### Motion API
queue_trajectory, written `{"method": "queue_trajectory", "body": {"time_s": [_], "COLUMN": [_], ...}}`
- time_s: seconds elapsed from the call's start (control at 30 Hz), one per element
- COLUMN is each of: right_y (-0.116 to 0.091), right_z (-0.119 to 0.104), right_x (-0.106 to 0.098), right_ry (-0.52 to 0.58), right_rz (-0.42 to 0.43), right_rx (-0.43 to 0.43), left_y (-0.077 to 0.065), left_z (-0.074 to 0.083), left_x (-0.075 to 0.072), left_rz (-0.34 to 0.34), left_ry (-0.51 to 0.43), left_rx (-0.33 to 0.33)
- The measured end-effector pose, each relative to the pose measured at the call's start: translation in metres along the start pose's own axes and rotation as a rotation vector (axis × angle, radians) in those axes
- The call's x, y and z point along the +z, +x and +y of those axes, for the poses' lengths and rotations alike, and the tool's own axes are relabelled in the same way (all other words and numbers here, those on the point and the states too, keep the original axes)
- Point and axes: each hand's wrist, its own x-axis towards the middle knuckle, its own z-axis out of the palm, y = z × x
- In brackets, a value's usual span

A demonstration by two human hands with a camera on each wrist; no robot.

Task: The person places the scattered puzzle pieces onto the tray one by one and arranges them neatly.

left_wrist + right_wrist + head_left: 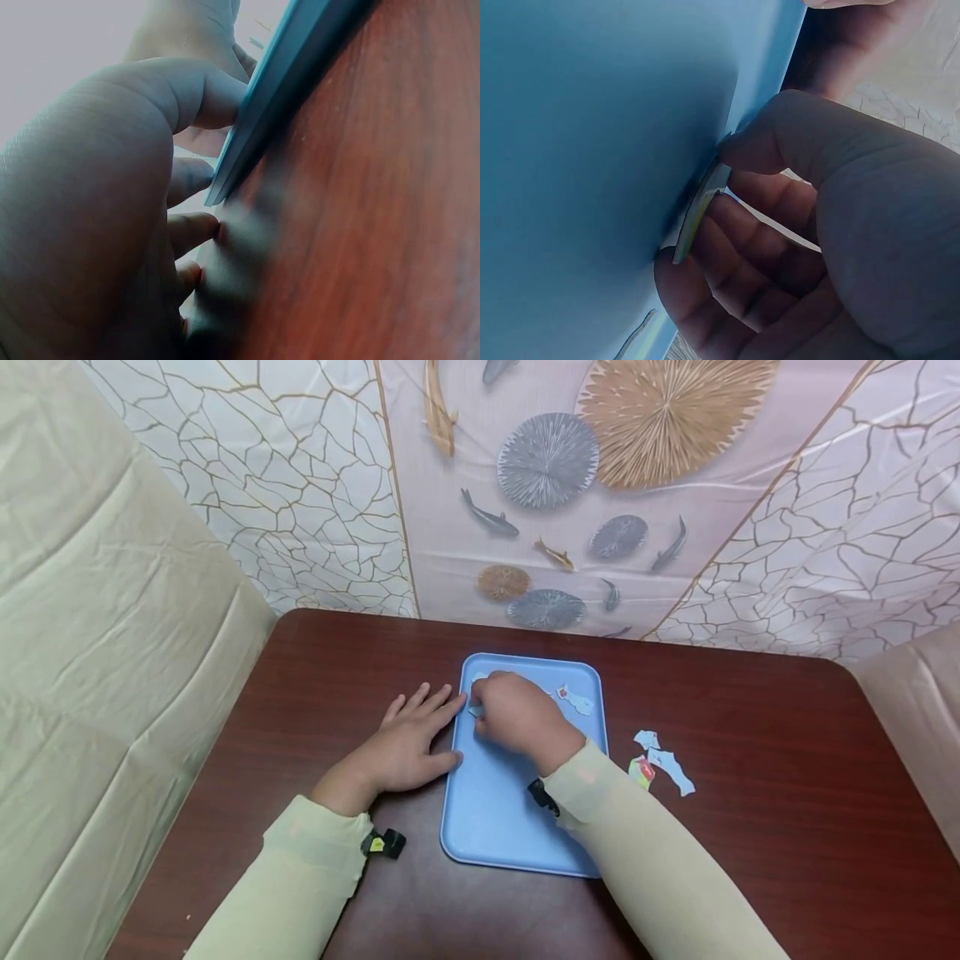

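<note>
A light blue tray [495,827] lies on the table. My left hand [408,743] rests at its left edge with fingers spread, its thumb and index finger touching the rim. Over the tray's upper left part, my right hand [521,714] pinches a thin, irregular card piece [703,210] between thumb and fingers. The right wrist view shows that piece tilted on edge close to the tray surface. Another card piece [639,337] lies near the tray's edge, partly out of frame. A pale blue piece with a red spot [575,699] lies in the tray's upper right.
Right of the tray, a small pale blue piece [647,739], a longer pale blue piece [672,769] and a yellow-green and red piece [641,772] lie on the dark red-brown table [787,793]. A patterned cloth [540,568] hangs behind the table.
</note>
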Motion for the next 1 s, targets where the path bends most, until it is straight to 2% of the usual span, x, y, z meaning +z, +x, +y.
{"method": "queue_trajectory", "body": {"time_s": [0.43, 0.63, 0.8, 1.0], "right_y": [-0.001, -0.003, -0.009, -0.022], "right_z": [-0.002, -0.001, 0.003, 0.013], "right_x": [0.005, 0.002, -0.007, -0.030], "right_ry": [-0.072, -0.055, -0.027, 0.036], "right_rz": [-0.010, -0.019, -0.029, -0.005], "right_rx": [0.016, 0.014, 0.022, 0.063], "left_y": [0.000, 0.002, 0.002, 0.000], "left_z": [0.002, 0.001, 0.003, 0.004], "left_x": [-0.001, 0.000, -0.001, 0.000], "left_rz": [0.000, 0.006, 0.008, 0.001], "left_ry": [-0.005, -0.009, -0.009, -0.010], "left_rx": [-0.005, -0.006, -0.001, -0.016]}}
